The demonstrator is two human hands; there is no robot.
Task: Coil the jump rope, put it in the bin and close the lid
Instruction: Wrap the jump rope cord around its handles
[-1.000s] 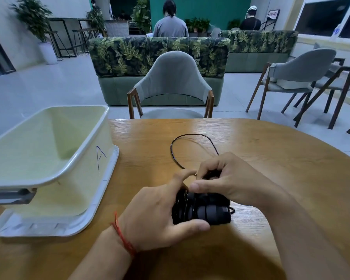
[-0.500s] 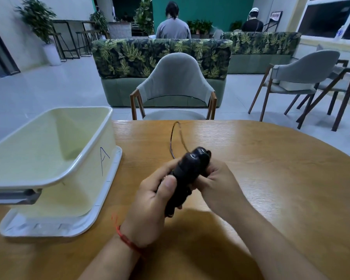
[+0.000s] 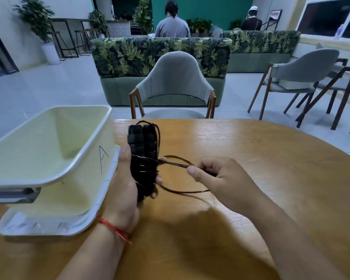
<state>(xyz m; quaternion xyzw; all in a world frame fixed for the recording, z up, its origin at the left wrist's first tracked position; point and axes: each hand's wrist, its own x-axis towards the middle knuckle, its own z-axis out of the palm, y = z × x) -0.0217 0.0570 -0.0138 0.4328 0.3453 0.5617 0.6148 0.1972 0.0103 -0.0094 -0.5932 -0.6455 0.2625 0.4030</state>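
Two black handles [image 3: 143, 156] clamped side by side and upright in the left hand [image 3: 127, 186], long axis running from the near tabletop edge toward the far one, tops pointing at the chair side. Several turns of cord [image 3: 176, 163] already crossing the handles at mid-height. Right hand [image 3: 220, 178] just beside, toward the right edge, thumb and forefinger pinched shut on the cord's free run, the grip closed on that thin line and nothing else; a loose loop sagging below between the two hands. Left grip wrapped fully round the handles, fingertips showing at their right side.

Judged step: winding, not yet finished (slack still hanging). Next turn hinging on one relation: cord leaving the handles sideways, at right angles to their long axis, so the right hand best placed to carry it round while the left holds still.

Bin [image 3: 49, 158] open at the left edge, touching or nearly touching the left hand, standing on what looks like its lid [image 3: 55, 229]. Left hand nearer for the drop.
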